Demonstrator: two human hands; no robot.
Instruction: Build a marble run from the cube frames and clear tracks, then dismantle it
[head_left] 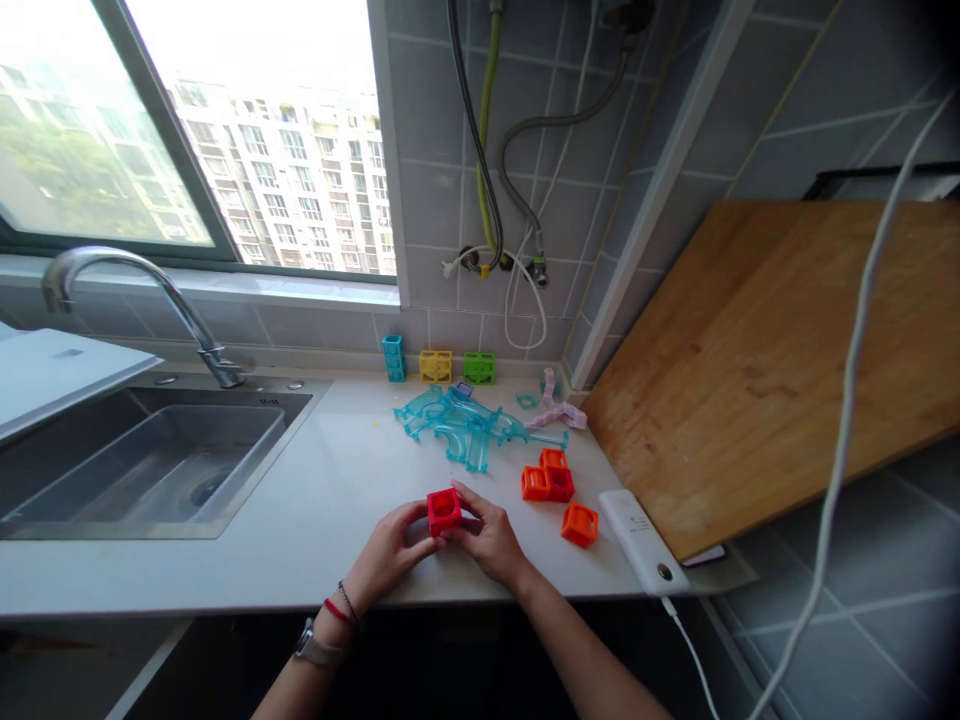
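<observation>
1. Low ctr: L hand (397, 540) & R hand (486, 535) both grasped a red hollow plastic cube (444, 511) btwn fingers, over a white countertop (315, 500).
2. Lower R of ctr: an orange hollow plastic cube (580, 524) sat nr a white oblong power bank (643, 540).
3. Just above that cube: a red-and-orange plastic cube cluster (556, 480) lay.
4. Mid-frame: translucent blue plastic pieces (471, 430) lay bunched.
5. Above those: a blue plastic stack (394, 358), yellow plastic block (435, 366) & green plastic block (479, 368) stood nr the grey tiled wall (431, 210).
</observation>
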